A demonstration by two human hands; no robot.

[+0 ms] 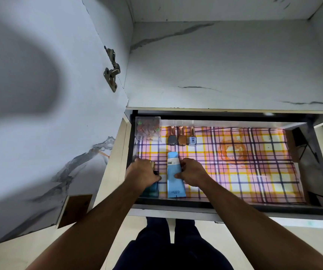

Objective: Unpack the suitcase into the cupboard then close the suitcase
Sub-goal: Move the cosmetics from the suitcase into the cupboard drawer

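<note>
at the far left of the frame the open cupboard door point(39, 94) is seen, with its metal hinge point(112, 70) near the upper middle. below the empty shelf point(225, 65) a drawer point(234, 208) is pulled out, lined with a checked paper point(244, 172), probably so that the contents are kept off the bare base. in the drawer's back left corner a clear plastic box point(148, 128) has been set, and just to its right three nail polish bottles point(181, 136) are laid in a row with their caps toward the back, apparently so that small items stay grouped.

at the front left of the drawer the left hand point(142, 173) is curled over a teal bottle with a gold cap point(151, 189), which seems to be gripped while it is stood in place; the bottle is largely hidden by the hand. just beside it a light blue tube point(174, 176) is laid lengthwise, cap end toward the back, and is pinched along its right edge by the right hand point(192, 172), thumb near the lower part and fingers curled at the upper part, likely so that it can be squared up beside the bottle.

the suitcase is not in view, so it cannot be judged how much is left in it; its closing is judged not yet done.
</note>
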